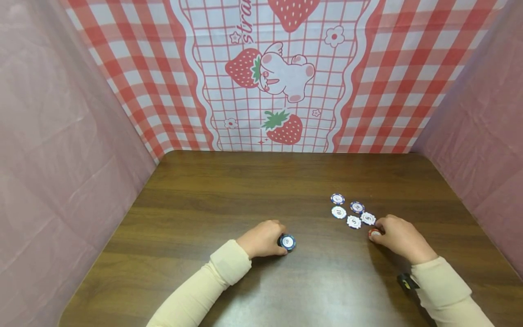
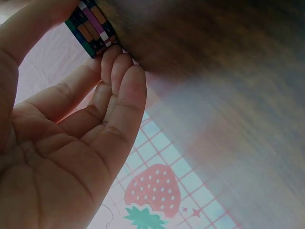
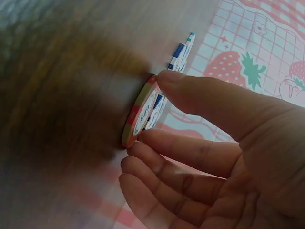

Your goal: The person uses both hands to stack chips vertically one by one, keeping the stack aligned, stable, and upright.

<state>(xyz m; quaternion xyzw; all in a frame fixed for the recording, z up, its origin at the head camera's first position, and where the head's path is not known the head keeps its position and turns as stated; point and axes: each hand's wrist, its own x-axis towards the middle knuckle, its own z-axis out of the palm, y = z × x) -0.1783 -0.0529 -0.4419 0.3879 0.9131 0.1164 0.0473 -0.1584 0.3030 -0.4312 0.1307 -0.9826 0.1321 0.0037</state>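
Observation:
Between the thumb and fingers of my left hand (image 1: 263,238) is a short stack of poker chips (image 1: 288,242), a blue one on top. Seen from the side in the left wrist view, the stack (image 2: 94,31) shows layers with green, orange and purple edges. My right hand (image 1: 400,236) pinches a red poker chip (image 3: 142,112) by its rim, thumb on one side and fingertips on the other; it lies flat on the table. Just beyond it, several loose chips lie flat: white chips (image 1: 353,222) and blue-rimmed chips (image 1: 357,207).
The brown wooden table (image 1: 196,195) has a strawberry-print cloth (image 1: 282,81) hanging at its back edge. Pink curtains (image 1: 61,136) close off both sides. A dark object (image 1: 407,281) shows at the right wrist, beside the cuff.

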